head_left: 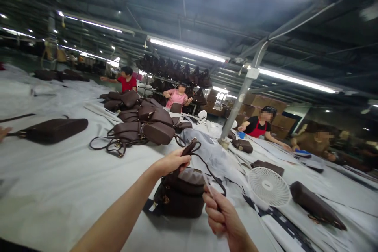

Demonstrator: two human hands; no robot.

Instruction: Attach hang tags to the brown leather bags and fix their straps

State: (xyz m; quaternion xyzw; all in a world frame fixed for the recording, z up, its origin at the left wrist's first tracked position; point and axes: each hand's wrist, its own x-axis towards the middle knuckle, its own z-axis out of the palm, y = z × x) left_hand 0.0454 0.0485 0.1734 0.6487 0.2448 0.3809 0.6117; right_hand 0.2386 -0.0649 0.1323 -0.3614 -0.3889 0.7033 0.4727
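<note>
A dark brown handbag point(183, 204) rests upright on the white-covered table in front of me. Its top is open, and pale, see-through material point(191, 176) shows inside. My left hand point(174, 162) is closed around the bag's dark strap point(190, 147), above the opening. Beside the bag's right upper edge, my right hand point(220, 212) is closed in a pinch on a thin translucent strip point(209, 185). A loop of the strap hangs between both hands. A dark tag-like piece point(150, 206) lies against the bag's left side.
Brown bags point(141, 116) lie heaped beyond my hands, next to crumpled clear plastic point(211, 149). A white fan point(268, 187) and a brown bag point(315, 204) are on the right. A metal post point(243, 94) rises from the table. Several people work around it; another person's hand point(4, 132) shows far left.
</note>
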